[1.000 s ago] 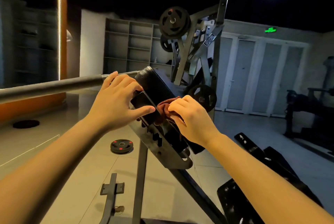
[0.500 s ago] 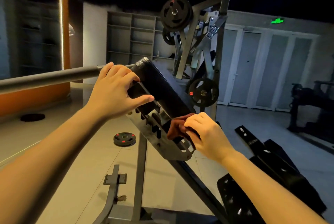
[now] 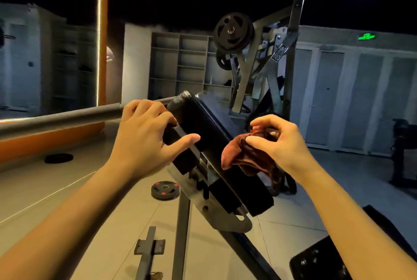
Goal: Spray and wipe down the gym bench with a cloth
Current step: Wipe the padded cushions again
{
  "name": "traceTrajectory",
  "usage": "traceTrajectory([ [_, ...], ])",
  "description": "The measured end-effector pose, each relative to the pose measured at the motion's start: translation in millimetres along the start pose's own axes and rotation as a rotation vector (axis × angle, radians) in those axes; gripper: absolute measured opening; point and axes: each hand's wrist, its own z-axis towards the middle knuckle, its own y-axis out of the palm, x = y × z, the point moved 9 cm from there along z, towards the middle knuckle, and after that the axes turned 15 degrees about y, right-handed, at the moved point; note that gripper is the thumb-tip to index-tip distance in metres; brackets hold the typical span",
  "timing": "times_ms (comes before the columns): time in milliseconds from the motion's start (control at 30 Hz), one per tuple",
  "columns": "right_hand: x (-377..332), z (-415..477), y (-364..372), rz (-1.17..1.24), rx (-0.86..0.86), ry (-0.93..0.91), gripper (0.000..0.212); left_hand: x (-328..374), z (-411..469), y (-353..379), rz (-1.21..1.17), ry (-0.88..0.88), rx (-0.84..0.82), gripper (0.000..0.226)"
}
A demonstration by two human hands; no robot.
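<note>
Right hand lifted cloth off the pad, slanting down-right.

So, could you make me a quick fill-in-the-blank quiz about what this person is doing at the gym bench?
1. The right hand pinches a reddish-brown ____.
2. The left hand holds the black bench pad, which is ____ rather than level.
3. The weight plate lying on the floor bears ____ marks.
Missing words: cloth; tilted; red.
</note>
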Motion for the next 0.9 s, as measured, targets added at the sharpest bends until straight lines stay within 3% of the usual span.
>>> traceTrajectory([
  [133,6.5,46.6,5.7,0.140,0.022,0.168,0.049,-8.6,12.5,0.0,-0.066,0.029,0.081,0.066],
  [267,10.3,80.8,22.7,0.187,-0.015,0.312,0.041,-13.4,15.4,4.8,-0.128,0.052,0.056,0.057],
  [400,13.0,97.7,45.4,0.167,-0.118,0.454,0.032,-15.8,18.8,6.8,-0.174,0.067,-0.095,0.049],
  [567,10.3,91.2,58.8,0.251,-0.071,0.637,0.033,-18.4,29.3,8.3,-0.229,0.029,-0.344,0.048],
  [667,12.5,68.8,64.2,0.305,-0.132,0.794,0.012,-22.0,34.5,11.0,-0.276,-0.015,-0.509,0.049],
  [767,13.0,52.0,71.4,0.162,-0.158,0.871,0.033,-24.4,41.0,9.4,-0.310,-0.042,-0.664,0.046],
  [900,-9.6,64.7,65.7,-0.020,-0.101,0.887,0.032,-27.8,49.7,6.8,-0.407,-0.051,-0.851,0.044],
])
